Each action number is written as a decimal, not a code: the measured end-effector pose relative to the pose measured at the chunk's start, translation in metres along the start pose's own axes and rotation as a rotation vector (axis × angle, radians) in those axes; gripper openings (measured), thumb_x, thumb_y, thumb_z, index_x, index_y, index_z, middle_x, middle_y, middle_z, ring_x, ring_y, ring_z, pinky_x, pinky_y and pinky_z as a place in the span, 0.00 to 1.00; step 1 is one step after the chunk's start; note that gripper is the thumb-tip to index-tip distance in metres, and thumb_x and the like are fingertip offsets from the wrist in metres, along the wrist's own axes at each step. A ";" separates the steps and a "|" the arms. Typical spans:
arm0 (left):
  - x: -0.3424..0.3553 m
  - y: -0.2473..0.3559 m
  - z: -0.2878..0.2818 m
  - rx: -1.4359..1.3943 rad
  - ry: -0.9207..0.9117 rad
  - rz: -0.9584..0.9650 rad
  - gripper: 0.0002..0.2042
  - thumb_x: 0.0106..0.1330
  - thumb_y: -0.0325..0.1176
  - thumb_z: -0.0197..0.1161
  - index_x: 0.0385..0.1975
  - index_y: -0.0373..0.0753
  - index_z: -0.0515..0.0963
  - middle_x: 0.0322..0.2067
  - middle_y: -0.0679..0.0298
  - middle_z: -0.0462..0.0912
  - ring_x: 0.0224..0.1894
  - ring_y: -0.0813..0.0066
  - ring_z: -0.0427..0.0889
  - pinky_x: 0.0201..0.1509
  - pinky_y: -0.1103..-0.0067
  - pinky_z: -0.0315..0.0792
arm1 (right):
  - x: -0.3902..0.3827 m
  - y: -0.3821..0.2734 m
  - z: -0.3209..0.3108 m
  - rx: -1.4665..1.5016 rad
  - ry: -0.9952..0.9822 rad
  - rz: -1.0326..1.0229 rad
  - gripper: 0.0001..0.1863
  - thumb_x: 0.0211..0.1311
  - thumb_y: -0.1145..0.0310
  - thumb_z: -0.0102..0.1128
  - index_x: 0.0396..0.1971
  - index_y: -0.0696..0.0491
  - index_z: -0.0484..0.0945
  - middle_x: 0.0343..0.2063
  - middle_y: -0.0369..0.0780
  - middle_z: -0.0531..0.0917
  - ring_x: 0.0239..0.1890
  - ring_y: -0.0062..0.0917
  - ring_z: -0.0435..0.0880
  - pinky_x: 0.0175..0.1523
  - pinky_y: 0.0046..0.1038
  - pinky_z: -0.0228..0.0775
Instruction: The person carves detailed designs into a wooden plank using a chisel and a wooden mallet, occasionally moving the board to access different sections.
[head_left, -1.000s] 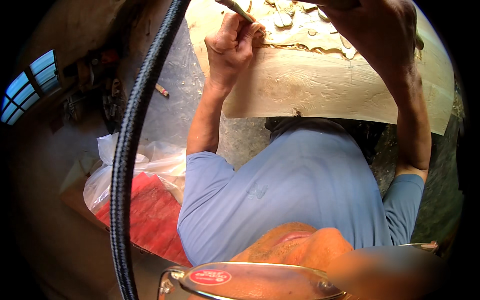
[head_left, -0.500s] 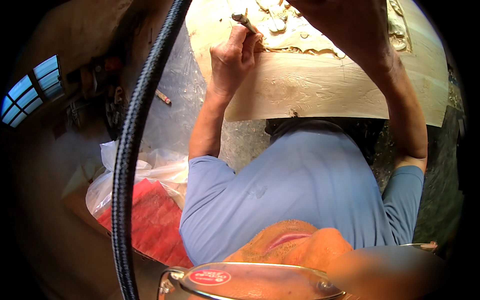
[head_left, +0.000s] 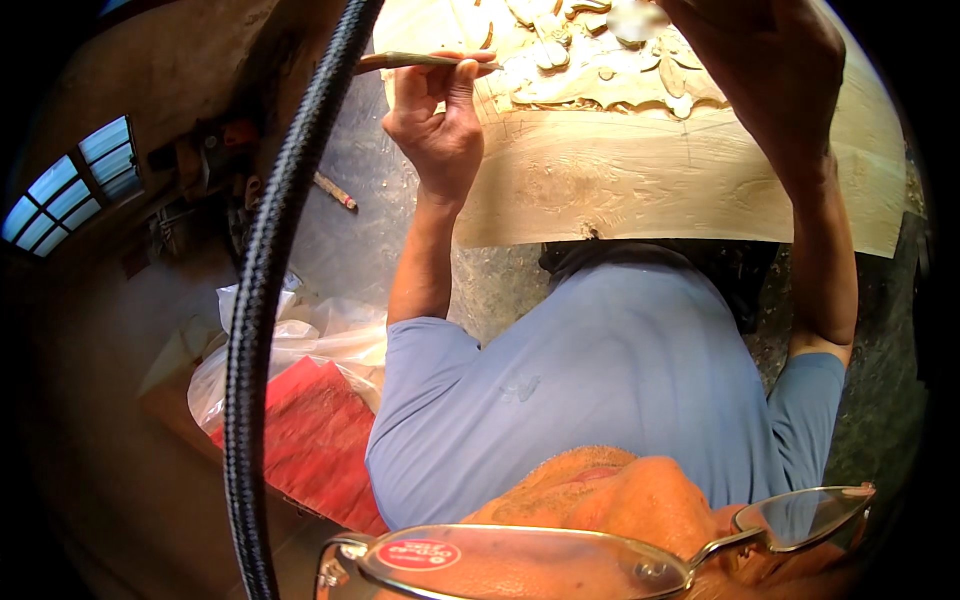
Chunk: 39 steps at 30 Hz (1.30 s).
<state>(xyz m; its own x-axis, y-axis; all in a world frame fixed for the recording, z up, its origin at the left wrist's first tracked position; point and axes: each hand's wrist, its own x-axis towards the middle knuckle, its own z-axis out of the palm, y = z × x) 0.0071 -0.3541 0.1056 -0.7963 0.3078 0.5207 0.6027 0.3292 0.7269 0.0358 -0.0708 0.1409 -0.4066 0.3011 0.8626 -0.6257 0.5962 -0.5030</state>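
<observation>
A slim carving chisel lies nearly level in my left hand, pinched between thumb and fingers. Its darker handle end points left, its thin end right over the wood. Beneath it is a pale wooden board with a carved relief of scrolls and curling shapes along its upper part. My right hand is raised over the board's right side, in shadow and looking closed; its fingers are mostly hidden. Beside those fingers shows a blurred, whitish round thing whose kind I cannot make out.
A thick braided black cable crosses the view at left. On the grey floor lies a short stick. Clear plastic sheeting and a red panel are at lower left. Farther off is a window.
The chisel has swung from steeply upright on the carving to nearly level. My left hand has turned and shifted slightly left; my right hand has moved right, uncovering more relief.
</observation>
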 end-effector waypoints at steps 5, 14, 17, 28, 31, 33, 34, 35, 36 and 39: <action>-0.012 -0.001 0.004 0.050 -0.068 -0.045 0.05 0.76 0.18 0.61 0.46 0.30 0.74 0.40 0.51 0.91 0.43 0.69 0.92 0.51 0.74 0.88 | -0.009 0.000 -0.006 -0.125 -0.083 0.017 0.23 0.55 0.80 0.74 0.53 0.55 0.87 0.39 0.45 0.92 0.36 0.27 0.93 0.40 0.24 0.83; -0.014 0.002 0.008 0.244 -0.119 0.004 0.05 0.72 0.17 0.64 0.42 0.32 0.77 0.39 0.58 0.93 0.41 0.78 0.92 0.46 0.82 0.83 | -0.016 0.000 0.006 -0.085 -0.171 -0.028 0.24 0.58 0.79 0.70 0.57 0.53 0.84 0.38 0.43 0.91 0.31 0.23 0.90 0.34 0.23 0.82; -0.012 0.007 0.008 0.316 -0.159 0.029 0.05 0.71 0.17 0.65 0.42 0.32 0.78 0.37 0.60 0.94 0.40 0.79 0.92 0.44 0.81 0.83 | -0.014 -0.002 0.008 -0.053 -0.165 -0.036 0.25 0.60 0.79 0.69 0.59 0.52 0.83 0.38 0.43 0.91 0.29 0.22 0.89 0.32 0.23 0.81; -0.019 -0.011 0.005 0.424 -0.178 0.154 0.06 0.70 0.21 0.67 0.43 0.37 0.81 0.32 0.61 0.92 0.30 0.67 0.91 0.33 0.76 0.81 | -0.008 -0.006 0.031 0.155 -0.094 -0.133 0.28 0.64 0.79 0.64 0.65 0.50 0.80 0.36 0.41 0.90 0.21 0.19 0.85 0.25 0.23 0.79; -0.022 -0.008 0.004 0.452 -0.182 0.159 0.05 0.69 0.21 0.68 0.41 0.37 0.83 0.32 0.61 0.91 0.29 0.66 0.91 0.33 0.76 0.81 | -0.012 -0.017 0.046 0.155 -0.123 -0.184 0.29 0.64 0.78 0.63 0.66 0.48 0.79 0.35 0.40 0.89 0.21 0.18 0.84 0.23 0.23 0.78; -0.023 -0.009 -0.001 0.535 -0.203 0.218 0.04 0.69 0.21 0.68 0.40 0.37 0.84 0.31 0.61 0.91 0.28 0.66 0.91 0.32 0.76 0.81 | -0.015 -0.022 0.054 0.133 -0.149 -0.201 0.29 0.64 0.79 0.63 0.66 0.48 0.79 0.35 0.40 0.89 0.21 0.18 0.84 0.23 0.23 0.78; -0.027 -0.012 0.002 0.519 -0.198 0.188 0.04 0.68 0.21 0.69 0.38 0.37 0.85 0.31 0.60 0.91 0.28 0.67 0.90 0.33 0.75 0.80 | -0.016 -0.024 0.056 0.118 -0.155 -0.206 0.29 0.64 0.79 0.63 0.66 0.48 0.79 0.35 0.40 0.89 0.21 0.19 0.84 0.23 0.23 0.78; -0.029 -0.012 0.003 0.481 -0.188 0.167 0.04 0.68 0.21 0.69 0.39 0.37 0.85 0.31 0.60 0.91 0.27 0.66 0.89 0.32 0.75 0.80 | -0.016 -0.025 0.057 0.104 -0.158 -0.212 0.29 0.64 0.79 0.63 0.66 0.48 0.79 0.35 0.40 0.89 0.21 0.19 0.84 0.23 0.23 0.78; -0.029 -0.010 0.003 0.444 -0.178 0.146 0.04 0.68 0.21 0.69 0.39 0.37 0.85 0.31 0.60 0.90 0.27 0.66 0.89 0.32 0.74 0.79 | -0.016 -0.025 0.057 0.100 -0.158 -0.215 0.28 0.64 0.79 0.63 0.66 0.48 0.79 0.35 0.40 0.89 0.21 0.19 0.84 0.23 0.23 0.78; -0.026 -0.008 0.004 0.431 -0.192 0.121 0.03 0.68 0.21 0.69 0.39 0.37 0.85 0.31 0.60 0.90 0.26 0.68 0.87 0.32 0.75 0.79 | -0.017 -0.023 0.054 0.060 -0.159 -0.207 0.28 0.64 0.79 0.63 0.65 0.48 0.80 0.34 0.40 0.88 0.21 0.19 0.84 0.23 0.24 0.77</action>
<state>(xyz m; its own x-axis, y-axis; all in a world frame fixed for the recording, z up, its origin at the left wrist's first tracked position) 0.0232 -0.3611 0.0838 -0.7193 0.5128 0.4686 0.6897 0.6079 0.3935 0.0212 -0.1293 0.1349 -0.3625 0.0541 0.9304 -0.7429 0.5860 -0.3235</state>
